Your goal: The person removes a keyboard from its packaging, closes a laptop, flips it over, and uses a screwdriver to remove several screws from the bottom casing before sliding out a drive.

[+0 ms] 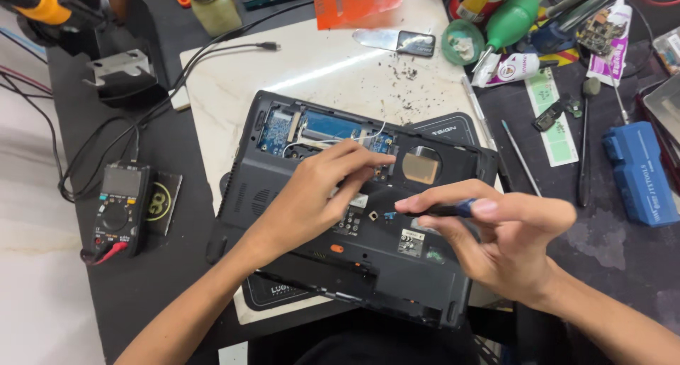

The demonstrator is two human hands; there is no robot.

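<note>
An opened dark laptop base (283, 195) lies upside down on a white slab (234, 88), its blue circuit boards and a round copper patch (421, 165) exposed. My left hand (319, 191) rests on the middle of the laptop, fingertips pressing near a small part by the boards. My right hand (496, 230) grips a dark screwdriver with a blue collar (453, 209), its tip pointing left toward the laptop's inside near a small blue piece (389, 215).
A multimeter (117, 209) with red and black leads lies at left. A blue bit case (641, 173), loose screwdrivers, a green air blower (513, 18), tubes, a metal spatula (397, 42) and an orange card (354, 2) crowd the back and right.
</note>
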